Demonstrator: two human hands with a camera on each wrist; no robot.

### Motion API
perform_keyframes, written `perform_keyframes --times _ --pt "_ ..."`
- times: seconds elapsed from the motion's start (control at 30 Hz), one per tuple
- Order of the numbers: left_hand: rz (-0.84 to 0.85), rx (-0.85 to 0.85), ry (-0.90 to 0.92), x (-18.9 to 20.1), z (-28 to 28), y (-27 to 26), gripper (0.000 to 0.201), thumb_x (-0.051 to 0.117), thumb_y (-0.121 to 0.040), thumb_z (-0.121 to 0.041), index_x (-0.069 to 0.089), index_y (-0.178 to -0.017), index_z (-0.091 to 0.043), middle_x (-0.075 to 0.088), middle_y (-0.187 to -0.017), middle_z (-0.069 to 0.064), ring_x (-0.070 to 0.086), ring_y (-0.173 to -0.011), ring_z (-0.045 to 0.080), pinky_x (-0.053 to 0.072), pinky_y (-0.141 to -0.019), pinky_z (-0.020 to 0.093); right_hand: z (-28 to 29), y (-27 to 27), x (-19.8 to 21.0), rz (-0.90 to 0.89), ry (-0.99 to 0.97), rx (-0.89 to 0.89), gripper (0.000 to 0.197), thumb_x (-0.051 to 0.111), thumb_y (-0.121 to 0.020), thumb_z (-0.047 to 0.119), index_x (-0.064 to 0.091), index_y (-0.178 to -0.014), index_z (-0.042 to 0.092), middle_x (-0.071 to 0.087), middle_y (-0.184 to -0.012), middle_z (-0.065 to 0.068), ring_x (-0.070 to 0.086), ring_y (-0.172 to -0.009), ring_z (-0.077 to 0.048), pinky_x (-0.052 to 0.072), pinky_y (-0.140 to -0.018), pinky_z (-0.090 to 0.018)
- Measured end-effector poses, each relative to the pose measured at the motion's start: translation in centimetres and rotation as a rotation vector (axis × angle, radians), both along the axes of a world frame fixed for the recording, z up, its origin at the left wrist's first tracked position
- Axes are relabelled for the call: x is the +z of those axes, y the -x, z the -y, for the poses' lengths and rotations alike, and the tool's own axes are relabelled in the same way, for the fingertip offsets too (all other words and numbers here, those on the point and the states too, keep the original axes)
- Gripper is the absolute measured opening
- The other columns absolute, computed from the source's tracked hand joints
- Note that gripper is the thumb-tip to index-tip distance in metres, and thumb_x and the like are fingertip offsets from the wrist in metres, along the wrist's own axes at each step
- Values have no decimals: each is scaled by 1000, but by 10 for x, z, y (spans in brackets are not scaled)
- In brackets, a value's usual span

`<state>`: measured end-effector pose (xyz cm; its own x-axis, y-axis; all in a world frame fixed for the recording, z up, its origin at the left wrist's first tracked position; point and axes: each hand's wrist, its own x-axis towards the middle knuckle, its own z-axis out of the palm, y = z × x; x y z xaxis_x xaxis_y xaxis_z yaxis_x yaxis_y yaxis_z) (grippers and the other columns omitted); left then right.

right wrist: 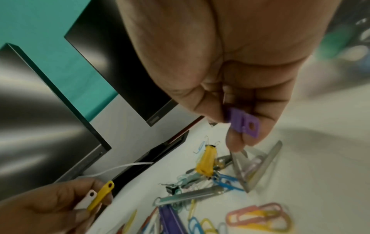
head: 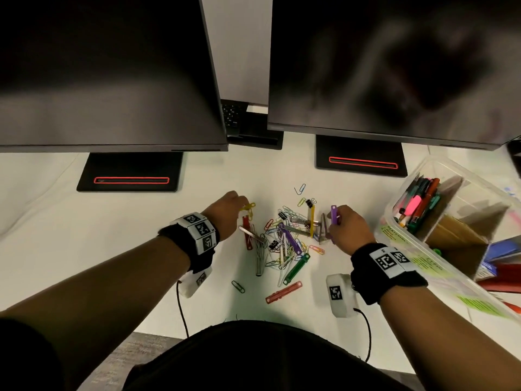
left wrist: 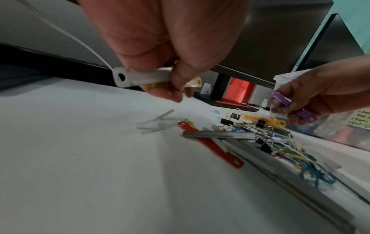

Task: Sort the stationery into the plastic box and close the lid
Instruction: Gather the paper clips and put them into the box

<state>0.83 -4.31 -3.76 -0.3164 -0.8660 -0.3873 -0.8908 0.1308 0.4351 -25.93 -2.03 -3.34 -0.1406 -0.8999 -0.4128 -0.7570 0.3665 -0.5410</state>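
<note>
A pile of coloured paper clips, binder clips, staple bars and plastic file fasteners (head: 284,241) lies on the white desk between my hands. My left hand (head: 235,203) (left wrist: 172,85) pinches a white fastener (left wrist: 140,77) (right wrist: 88,199) and a yellow fastener (head: 248,207) (right wrist: 101,194) together, just above the pile's left edge. My right hand (head: 342,224) (right wrist: 238,126) pinches a purple fastener (head: 334,214) (left wrist: 290,106) (right wrist: 245,121) over the pile's right edge. The clear plastic box (head: 400,238) stands open at the right, with pens (head: 420,204) and cardboard dividers inside.
Two dark monitors (head: 112,80) (head: 394,66) on black stands (head: 129,173) rise behind the pile. A red fastener (head: 283,292) and a green fastener (head: 296,269) lie near the front. Wrist camera cables (head: 181,306) trail toward my lap.
</note>
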Motion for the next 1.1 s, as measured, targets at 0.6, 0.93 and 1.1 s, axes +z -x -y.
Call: perform_keyframes --times 0.6,0.93,1.1 --pt "93 -74 -122 -19 -11 27 28 60 -87 -25 50 -111 -15 61 -111 9 58 -100 29 43 -80 32 17 -33 -20 -152 -166 -18 26 56 -86 18 59 -107 3 63 -110 -17 58 -101 -31 38 -71 -25" --pt "199 -190 -148 -13 -4 19 42 58 -89 -35 50 -122 -12 51 -124 9 53 -112 28 40 -91 32 4 -1 -11 457 -71 -346 20 49 -88 1 54 -73 11 57 -69 -11 55 -67 -28 47 -65 -36" --pt "56 -100 -144 5 5 10 18 64 -86 -29 56 -97 -17 64 -108 7 57 -105 29 35 -76 23 -3 2 9 948 -124 -502 23 35 -96 -2 55 -90 8 51 -70 -10 54 -60 -22 45 -53 -28"
